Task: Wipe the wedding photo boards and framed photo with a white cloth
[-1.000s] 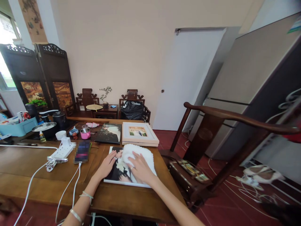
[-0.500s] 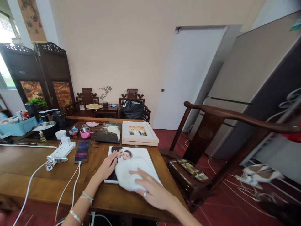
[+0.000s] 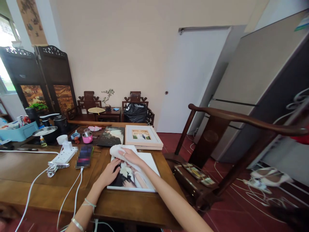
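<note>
A photo panel [image 3: 131,180] with a wedding picture lies flat near the right end of the wooden table. My left hand [image 3: 109,173] rests on its left edge, fingers stretched out and flat. Under my right hand [image 3: 131,157] is a white cloth [image 3: 118,150], pressed onto the panel's far left corner, with the fingers closing over it. The cloth covers the upper part of the picture; flowers and part of a dark suit show below it.
Behind the panel lie a framed picture [image 3: 154,138] and a dark photo panel [image 3: 111,137]. To the left are a phone [image 3: 84,157], a power strip [image 3: 64,155], a pink cup [image 3: 87,137] and white cables. A wooden chair [image 3: 210,135] stands at the right.
My right hand has slid the white cloth away from me and to the left, from the panel's lower middle to its far left corner. My left hand stays in place.
</note>
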{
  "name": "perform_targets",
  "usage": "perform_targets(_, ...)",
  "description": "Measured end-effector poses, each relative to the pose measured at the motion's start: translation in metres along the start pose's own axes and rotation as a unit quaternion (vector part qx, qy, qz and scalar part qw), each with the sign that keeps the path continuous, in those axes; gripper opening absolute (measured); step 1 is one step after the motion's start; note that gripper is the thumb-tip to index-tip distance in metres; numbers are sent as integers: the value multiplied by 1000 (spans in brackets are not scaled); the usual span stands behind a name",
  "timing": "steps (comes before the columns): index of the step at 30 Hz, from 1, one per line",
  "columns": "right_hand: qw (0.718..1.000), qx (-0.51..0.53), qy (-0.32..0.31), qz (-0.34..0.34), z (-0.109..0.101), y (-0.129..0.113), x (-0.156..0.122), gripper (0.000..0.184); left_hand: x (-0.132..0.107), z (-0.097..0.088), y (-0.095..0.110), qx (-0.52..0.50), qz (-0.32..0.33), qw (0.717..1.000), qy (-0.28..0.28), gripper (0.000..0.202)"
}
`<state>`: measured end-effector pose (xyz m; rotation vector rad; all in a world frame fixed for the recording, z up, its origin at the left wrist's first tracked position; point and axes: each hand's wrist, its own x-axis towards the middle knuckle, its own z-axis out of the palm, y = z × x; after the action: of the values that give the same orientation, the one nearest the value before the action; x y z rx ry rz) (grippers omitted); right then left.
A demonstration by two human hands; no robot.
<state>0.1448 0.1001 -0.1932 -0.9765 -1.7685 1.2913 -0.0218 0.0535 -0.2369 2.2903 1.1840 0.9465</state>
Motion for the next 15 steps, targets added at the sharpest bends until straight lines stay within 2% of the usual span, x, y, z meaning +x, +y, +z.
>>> perform_targets(4,998,-63,3,-9,-8,4,-8,47,1,-1,1,-18,-6,1000,2,39)
perform_targets(8,990,-129,35,-37,-44,12,-42,51,1,-1,0,-25,-12,999,-16,41)
perform_targets(11,981,-178,71,-29,-73,20,-64,55,2,-1,0,-20,-20,999,-15,42)
perform_targets(15,969,-230,93,4,-90,30,-80,55,2,-1,-1,-5,-39,999,11,40)
